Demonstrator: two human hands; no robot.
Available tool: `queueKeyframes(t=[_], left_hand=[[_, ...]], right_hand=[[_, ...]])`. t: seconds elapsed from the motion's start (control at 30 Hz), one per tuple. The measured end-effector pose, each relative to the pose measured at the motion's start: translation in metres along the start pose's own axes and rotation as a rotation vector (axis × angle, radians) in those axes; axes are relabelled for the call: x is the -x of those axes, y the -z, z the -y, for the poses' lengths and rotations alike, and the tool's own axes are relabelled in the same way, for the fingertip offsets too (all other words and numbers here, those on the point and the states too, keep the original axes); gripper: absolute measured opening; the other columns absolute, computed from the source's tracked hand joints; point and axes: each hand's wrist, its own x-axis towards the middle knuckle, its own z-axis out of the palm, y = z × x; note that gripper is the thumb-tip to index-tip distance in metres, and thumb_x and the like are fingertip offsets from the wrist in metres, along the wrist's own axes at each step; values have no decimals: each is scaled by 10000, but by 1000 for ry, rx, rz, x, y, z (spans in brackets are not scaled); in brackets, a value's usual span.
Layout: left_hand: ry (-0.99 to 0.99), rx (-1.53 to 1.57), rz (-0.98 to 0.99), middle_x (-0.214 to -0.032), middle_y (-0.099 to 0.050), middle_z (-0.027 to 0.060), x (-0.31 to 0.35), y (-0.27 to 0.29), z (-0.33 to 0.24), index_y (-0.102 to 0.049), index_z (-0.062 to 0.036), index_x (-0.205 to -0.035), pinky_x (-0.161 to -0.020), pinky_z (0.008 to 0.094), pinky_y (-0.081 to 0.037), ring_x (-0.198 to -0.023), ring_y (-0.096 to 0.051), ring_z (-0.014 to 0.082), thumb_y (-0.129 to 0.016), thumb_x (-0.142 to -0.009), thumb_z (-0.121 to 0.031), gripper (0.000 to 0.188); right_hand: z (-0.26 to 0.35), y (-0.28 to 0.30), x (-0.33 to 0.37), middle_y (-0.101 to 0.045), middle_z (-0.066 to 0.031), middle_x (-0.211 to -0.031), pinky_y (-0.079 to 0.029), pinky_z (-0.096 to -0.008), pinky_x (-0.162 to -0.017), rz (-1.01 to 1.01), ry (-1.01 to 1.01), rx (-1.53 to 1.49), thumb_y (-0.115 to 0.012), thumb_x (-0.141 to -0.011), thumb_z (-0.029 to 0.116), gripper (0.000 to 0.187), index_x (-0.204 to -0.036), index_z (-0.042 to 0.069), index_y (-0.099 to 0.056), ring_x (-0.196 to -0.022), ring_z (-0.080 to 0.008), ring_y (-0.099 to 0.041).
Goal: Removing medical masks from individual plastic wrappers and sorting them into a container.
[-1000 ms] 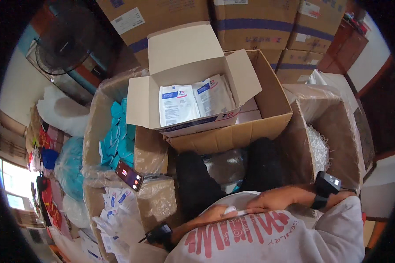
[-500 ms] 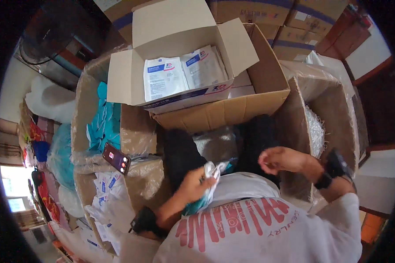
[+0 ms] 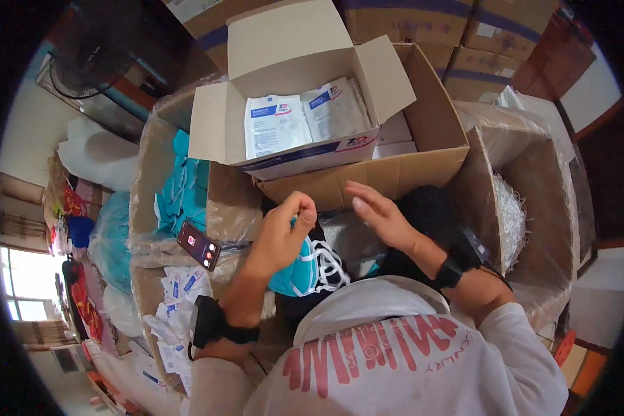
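Observation:
Above my lap, my left hand [image 3: 282, 229] is closed around some teal face masks [image 3: 293, 271]. White ear straps [image 3: 331, 267] hang in a loose bunch from their right side. My fingers partly cover the masks, so how many there are is hidden. To the right, my right hand [image 3: 383, 216] is open and holds nothing, its fingers stretched toward the left hand. Just beyond both hands stands an open white carton [image 3: 312, 156] with flat white-and-blue packets [image 3: 277, 127] standing inside.
The carton rests in a larger brown box [image 3: 423, 161]. On the left, one box holds teal masks [image 3: 182, 184], another white packets [image 3: 180, 295]; a phone [image 3: 199, 246] lies on the edge between them. White straps [image 3: 509, 222] fill part of the right box [image 3: 544, 208].
My left hand has moved up and away from my body with the masks, whose straps now hang loose. My right hand has moved left and forward, its fingers straightening.

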Motion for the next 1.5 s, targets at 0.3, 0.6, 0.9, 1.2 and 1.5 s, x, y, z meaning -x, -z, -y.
queueKeyframes(t=[0.3, 0.6, 0.9, 1.2, 1.5], left_hand=[[-73, -76, -282, -570, -449, -1, -19, 11, -20, -501, -30, -672, -500, 247, -334, -534, -406, 94, -366, -918, -447, 502], [144, 454, -401, -508, -374, -6, -57, -8, 2, -382, -77, -525, -495, 268, -294, -505, -340, 112, -237, -926, -504, 604], [-214, 274, -571, -488, -348, -12, -86, 27, -54, -373, -57, -514, -466, 268, -267, -489, -315, 97, -298, -952, -382, 551], [6, 147, -941, -571, -432, 32, -138, 69, -32, -416, -67, -584, -518, 281, -340, -559, -416, 130, -278, -938, -447, 538], [-38, 495, -702, -550, -365, -13, -110, 38, -83, -394, -102, -586, -497, 227, -294, -525, -351, 92, -257, -925, -506, 545]], right_hand=[[98, -6, -2, -538, -115, -913, -408, -338, -708, 509, -28, 249, -453, -911, 191, 220, -821, -6, -492, -830, -218, -509], [122, -43, -42, -473, -110, -678, -384, -351, -651, 175, 517, 51, -404, -894, 105, 222, -716, -9, -471, -657, -264, -451], [177, -51, -50, -426, -123, -597, -360, -378, -533, 150, 884, 265, -526, -810, 63, 180, -658, 22, -439, -559, -314, -442], [185, -7, -30, -462, -83, -660, -366, -328, -535, 201, 858, 562, -445, -844, 130, 185, -671, 64, -456, -572, -229, -427], [159, 32, -66, -501, 7, -776, -382, -238, -642, -191, 358, -110, -376, -941, 312, 325, -879, 45, -551, -701, -88, -436]])
